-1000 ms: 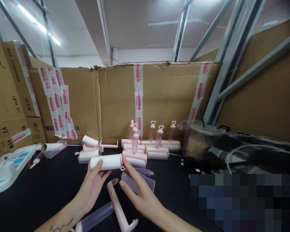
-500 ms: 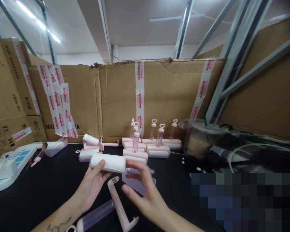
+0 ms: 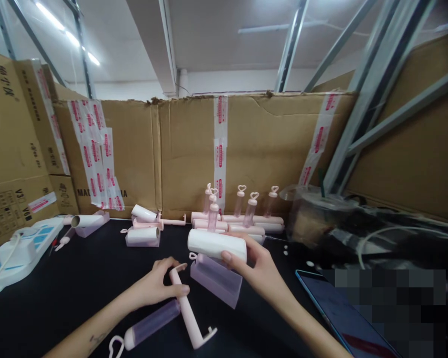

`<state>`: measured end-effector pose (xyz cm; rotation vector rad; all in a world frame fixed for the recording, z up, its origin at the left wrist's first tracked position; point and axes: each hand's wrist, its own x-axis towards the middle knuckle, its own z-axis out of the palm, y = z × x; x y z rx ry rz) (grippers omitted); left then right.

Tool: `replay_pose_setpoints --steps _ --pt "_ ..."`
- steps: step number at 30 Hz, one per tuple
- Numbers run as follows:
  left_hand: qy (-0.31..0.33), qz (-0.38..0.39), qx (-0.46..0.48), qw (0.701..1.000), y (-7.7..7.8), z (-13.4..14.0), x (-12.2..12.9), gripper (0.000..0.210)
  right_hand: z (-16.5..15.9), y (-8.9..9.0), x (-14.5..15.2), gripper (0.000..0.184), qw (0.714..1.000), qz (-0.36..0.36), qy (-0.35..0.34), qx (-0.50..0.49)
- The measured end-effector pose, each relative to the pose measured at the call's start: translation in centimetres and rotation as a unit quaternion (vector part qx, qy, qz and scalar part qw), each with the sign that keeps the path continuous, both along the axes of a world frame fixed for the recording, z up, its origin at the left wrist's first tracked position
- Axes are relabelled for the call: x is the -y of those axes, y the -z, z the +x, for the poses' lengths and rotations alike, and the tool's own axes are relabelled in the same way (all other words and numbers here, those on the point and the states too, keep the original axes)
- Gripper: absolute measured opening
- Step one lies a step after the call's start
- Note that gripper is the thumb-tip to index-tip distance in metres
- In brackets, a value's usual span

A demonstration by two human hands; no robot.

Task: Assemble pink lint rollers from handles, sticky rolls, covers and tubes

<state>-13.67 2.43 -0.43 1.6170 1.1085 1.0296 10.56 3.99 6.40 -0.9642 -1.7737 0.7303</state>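
Across the black tabletop (image 3: 78, 278), left to right: first, near the left forearm, a translucent lilac plastic cylinder (image 3: 155, 323), long axis slanting from a heart-shaped pale loop (image 3: 116, 344) at lower left up toward upper right. Next, pinched near its far end by the left hand (image 3: 168, 283), thumb across the front, fingers bent behind: a pale pink plastic bar (image 3: 188, 318) with a short flange (image 3: 208, 337) at either end. Long axis steep, running from far left to near right, both flanges turned rightward; lifted or resting, cannot tell. Up and to the right, apart from that bar: a plain white cylindrical roll (image 3: 212, 243), gripped at the right end by the right hand (image 3: 254, 256), thumb in front, other fingers mostly hidden behind. Long axis nearly level, dipping slightly rightward, so well out of line with the bar; free end pointing left. Just below, aslant, a translucent lilac plastic box (image 3: 216, 281); touching the roll or not, cannot tell.
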Motion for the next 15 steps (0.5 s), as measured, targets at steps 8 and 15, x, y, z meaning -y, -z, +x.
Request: replay_pose_setpoints --steps 8,15 --pt "0.039 -0.063 0.221 0.972 -3.5 1.4 1.5 0.052 -1.7 2.0 0.8 0.040 0.997 -0.021 -0.044 0.054" --pt "0.001 -0.044 0.204 0.978 -2.1 1.6 1.4 0.059 -3.1 3.4 1.5 0.043 0.995 -0.069 -0.065 -0.008"
